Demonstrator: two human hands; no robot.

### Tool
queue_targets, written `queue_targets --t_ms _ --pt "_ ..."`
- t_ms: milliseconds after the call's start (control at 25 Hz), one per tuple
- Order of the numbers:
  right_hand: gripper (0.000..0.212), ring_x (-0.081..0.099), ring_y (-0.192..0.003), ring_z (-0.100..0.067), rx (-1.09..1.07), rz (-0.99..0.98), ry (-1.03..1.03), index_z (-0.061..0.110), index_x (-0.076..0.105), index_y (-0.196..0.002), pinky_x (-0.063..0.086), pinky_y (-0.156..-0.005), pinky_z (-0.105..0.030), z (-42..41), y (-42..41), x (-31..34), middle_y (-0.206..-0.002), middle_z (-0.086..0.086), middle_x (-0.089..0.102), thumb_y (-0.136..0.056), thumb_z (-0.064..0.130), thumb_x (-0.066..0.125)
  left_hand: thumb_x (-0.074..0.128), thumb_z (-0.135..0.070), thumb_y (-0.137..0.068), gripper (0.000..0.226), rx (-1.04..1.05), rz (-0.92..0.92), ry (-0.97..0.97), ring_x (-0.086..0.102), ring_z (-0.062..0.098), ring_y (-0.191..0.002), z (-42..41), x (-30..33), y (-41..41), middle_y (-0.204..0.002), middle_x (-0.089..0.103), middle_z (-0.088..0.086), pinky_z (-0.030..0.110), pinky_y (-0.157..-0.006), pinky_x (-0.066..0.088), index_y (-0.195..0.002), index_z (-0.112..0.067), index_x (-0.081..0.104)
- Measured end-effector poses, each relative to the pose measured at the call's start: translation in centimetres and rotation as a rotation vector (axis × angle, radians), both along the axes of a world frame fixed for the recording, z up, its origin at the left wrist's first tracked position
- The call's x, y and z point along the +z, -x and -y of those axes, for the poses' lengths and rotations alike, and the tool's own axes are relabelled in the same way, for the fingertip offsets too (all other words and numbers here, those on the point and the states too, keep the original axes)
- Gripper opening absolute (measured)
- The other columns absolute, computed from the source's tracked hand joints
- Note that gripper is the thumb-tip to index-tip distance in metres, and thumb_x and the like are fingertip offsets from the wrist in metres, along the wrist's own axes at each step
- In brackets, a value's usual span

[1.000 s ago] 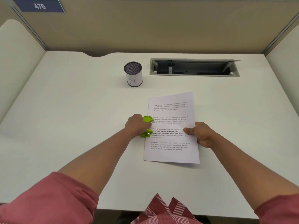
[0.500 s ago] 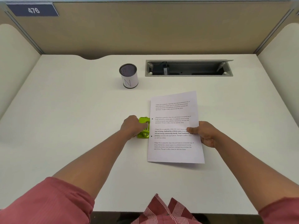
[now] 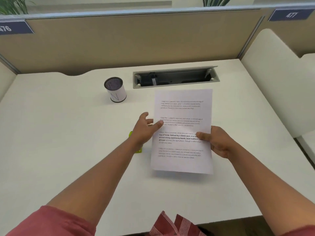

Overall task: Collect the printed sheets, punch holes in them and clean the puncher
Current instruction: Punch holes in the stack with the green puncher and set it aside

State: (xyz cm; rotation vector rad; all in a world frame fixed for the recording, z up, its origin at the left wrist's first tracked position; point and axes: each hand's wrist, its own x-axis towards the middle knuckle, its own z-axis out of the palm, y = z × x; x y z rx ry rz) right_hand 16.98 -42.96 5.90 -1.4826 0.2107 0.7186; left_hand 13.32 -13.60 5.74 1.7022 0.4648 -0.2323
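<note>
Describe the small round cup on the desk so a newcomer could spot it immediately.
Start at the long open cable slot sunk into the back of the white desk. Just left of it stands the cup, upright: a white cylinder with a dark mesh top and a handwritten N on its side.

Left partition sign (image 3: pixel 14 28) is showing "476", partly cut off; right sign (image 3: pixel 289 14) is showing "477". Cup label (image 3: pixel 115 97) is carrying a handwritten "N". Printed sheet (image 3: pixel 183 130) is reading "way of living. Defined by a slower pace", "around strong community bonds, local traditions"; rest blurred.
</note>
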Motion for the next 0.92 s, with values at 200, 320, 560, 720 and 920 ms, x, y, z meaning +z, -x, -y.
queue_targets --t_ms 200,320,560,720,920 --pt "0.025 0.076 -0.103 -0.03 -0.088 0.247 0.039 0.008 0.071 -0.119 0.063 -0.084 -0.04 1.4 0.9 1.7 -0.116 -0.011 0.078 -0.095 0.005 0.068 0.071 -0.007 -0.094 0.035 -0.085 0.095 0.285 0.075 0.026 -0.106 3.3 0.3 -1.0 -0.117 0.077 0.004 0.037 -0.081 0.062 -0.127 -0.015 0.061" --pt "0.019 0.077 -0.101 -0.024 -0.147 0.384 0.037 0.013 0.074 -0.114 0.062 -0.082 -0.033 1.9 1.7 2.1 -0.111 -0.004 0.08 -0.096 0.008 0.068 0.065 -0.009 -0.098 0.019 -0.042 0.222 0.21 0.077 0.019 -0.096 5.1 1.0 -0.9 -0.101 0.081 -0.006 0.033 -0.077 0.062 -0.108 -0.023 0.071" --pt "0.016 0.076 -0.1 -0.016 -0.29 0.545 -0.005 0.019 0.077 -0.108 0.058 -0.082 -0.023 2.1 3.1 1.7 -0.108 0.003 0.08 -0.098 0.011 0.067 0.062 -0.014 -0.099 0.026 0.06 0.435 0.065 0.072 0.002 -0.085 8.1 1.8 -0.6 -0.09 0.078 -0.022 0.02 -0.074 0.058 -0.093 -0.036 0.074" --pt "0.018 0.076 -0.098 -0.014 -0.317 0.507 0.0 0.02 0.077 -0.106 0.057 -0.081 -0.024 2.0 4.1 0.3 -0.104 0.006 0.081 -0.098 0.009 0.066 0.063 -0.011 -0.1 0.027 0.069 0.415 0.034 0.071 0.003 -0.089 8.7 0.3 0.2 -0.092 0.077 -0.023 0.027 -0.081 0.059 -0.097 -0.036 0.073" --pt "0.021 0.076 -0.1 -0.015 -0.309 0.507 0.008 0.023 0.077 -0.108 0.057 -0.081 -0.021 1.7 4.3 -0.1 -0.107 0.005 0.08 -0.098 0.009 0.067 0.063 -0.011 -0.099 0.03 0.073 0.398 0.036 0.071 0.002 -0.093 8.7 0.1 0.5 -0.096 0.076 -0.026 0.024 -0.082 0.059 -0.1 -0.041 0.071"
